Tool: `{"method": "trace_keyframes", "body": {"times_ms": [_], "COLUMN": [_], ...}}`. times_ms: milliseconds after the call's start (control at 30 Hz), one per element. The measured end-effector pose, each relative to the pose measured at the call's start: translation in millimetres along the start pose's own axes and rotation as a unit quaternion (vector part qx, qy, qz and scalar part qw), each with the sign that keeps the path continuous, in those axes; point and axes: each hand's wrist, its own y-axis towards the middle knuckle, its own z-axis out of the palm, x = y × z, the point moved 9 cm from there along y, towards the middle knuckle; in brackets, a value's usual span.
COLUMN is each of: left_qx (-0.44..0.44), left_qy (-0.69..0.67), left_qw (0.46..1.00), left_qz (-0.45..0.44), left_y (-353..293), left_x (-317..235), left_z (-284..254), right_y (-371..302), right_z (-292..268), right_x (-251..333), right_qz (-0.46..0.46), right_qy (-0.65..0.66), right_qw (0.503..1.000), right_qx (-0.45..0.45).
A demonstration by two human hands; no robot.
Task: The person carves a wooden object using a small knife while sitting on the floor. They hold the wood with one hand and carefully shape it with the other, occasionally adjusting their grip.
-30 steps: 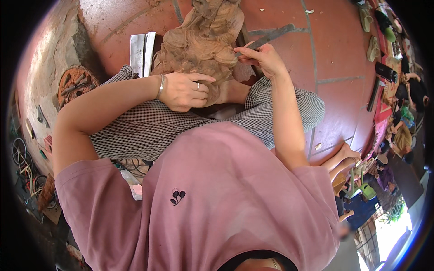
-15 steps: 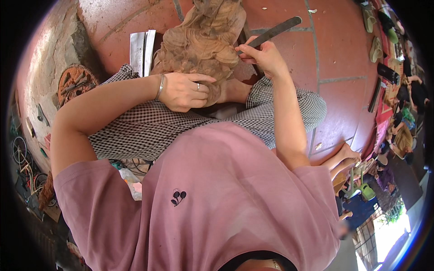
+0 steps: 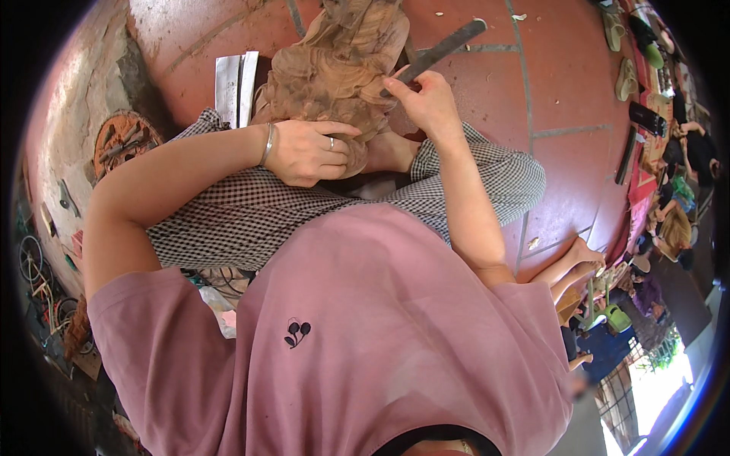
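A brown wood carving (image 3: 323,80) with swirling relief stands between my crossed legs. My left hand (image 3: 310,152), wearing a ring and a bracelet, lies over its near end with fingers curled around it and the index finger stretched along it. In my right hand (image 3: 427,102) is a flat, dark metal file (image 3: 445,52), pinched between thumb and fingers. Its far end points up and to the right, while its near end meets the carving's right side. Part of the near end is hidden by my fingers.
A white folded strip (image 3: 237,87) stands left of the carving. Farther left, a round basket (image 3: 125,140) holds several tools beside a stone slab (image 3: 91,68). Shoes (image 3: 627,80), a phone (image 3: 646,119) and other people sit along the right, on red floor tiles (image 3: 563,68).
My right hand with the file has moved left and slightly down, toward the carving. My left hand keeps its place on the carving.
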Motion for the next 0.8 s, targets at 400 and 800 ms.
{"method": "trace_keyframes", "body": {"times_ms": [400, 800], "left_qx": [-0.001, -0.008], "left_qy": [-0.003, 0.003], "left_qw": [1.000, 1.000], "left_qz": [0.008, 0.012], "left_y": [-1, 0], "left_x": [3, 0], "left_z": [3, 1], "right_y": [10, 23], "right_z": [-14, 11], "right_x": [25, 53], "right_qz": [-0.115, -0.156], "right_qy": [0.168, 0.055], "right_qw": [0.976, 0.952], "right_qx": [0.076, 0.257]}}
